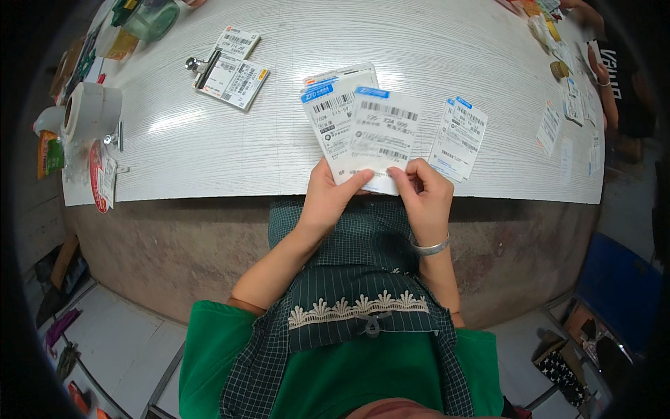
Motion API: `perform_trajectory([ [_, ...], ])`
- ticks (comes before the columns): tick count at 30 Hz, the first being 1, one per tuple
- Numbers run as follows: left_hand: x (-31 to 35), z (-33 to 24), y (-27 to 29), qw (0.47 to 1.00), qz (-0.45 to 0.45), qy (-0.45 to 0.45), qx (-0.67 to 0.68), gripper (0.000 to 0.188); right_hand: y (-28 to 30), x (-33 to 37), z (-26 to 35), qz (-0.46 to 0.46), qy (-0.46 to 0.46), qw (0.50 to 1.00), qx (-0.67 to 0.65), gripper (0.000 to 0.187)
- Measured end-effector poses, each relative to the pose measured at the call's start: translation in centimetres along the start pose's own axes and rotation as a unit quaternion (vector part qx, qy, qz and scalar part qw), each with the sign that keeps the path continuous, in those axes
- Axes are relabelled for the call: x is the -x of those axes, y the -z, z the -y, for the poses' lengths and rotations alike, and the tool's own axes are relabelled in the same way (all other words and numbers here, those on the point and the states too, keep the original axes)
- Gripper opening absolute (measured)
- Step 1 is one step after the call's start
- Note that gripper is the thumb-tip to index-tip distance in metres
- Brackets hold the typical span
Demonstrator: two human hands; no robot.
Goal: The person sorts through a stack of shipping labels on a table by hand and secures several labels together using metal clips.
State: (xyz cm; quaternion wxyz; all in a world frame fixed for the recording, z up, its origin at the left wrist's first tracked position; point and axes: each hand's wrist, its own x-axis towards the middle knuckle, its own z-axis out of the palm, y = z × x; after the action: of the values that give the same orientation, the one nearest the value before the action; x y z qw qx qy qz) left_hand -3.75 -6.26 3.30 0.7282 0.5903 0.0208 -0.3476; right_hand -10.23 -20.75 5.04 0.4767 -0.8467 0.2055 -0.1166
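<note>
Above the table's near edge, my left hand is closed round a stack of shipping labels, white with barcodes and a blue band on top. Fanned out at the right of that stack is another label, slightly blurred. My right hand pinches its lower right corner between thumb and fingers, and my left thumb presses its lower left part. A silver bangle circles my right wrist. Just right of my hands, a small pile of similar labels lies on the table.
A bulldog clip holds a label bundle at the far left of the white table. A label roll stands at the left edge, below a green-lidded jar. Another person's arm shows at the far right, near loose labels.
</note>
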Motion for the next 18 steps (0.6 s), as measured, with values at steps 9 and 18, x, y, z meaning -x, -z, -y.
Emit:
perform_trajectory([
  [9,0.5,-0.8,1.6,0.994,-0.004,0.002,0.106,0.038,0.9,-2.6,-3.2,-0.084,0.036,0.938,0.334,0.021],
  [18,1.0,-0.1,2.3,0.998,-0.036,-0.05,0.034,0.03,-2.3,-1.1,1.3,0.034,0.005,0.999,-0.026,0.018],
])
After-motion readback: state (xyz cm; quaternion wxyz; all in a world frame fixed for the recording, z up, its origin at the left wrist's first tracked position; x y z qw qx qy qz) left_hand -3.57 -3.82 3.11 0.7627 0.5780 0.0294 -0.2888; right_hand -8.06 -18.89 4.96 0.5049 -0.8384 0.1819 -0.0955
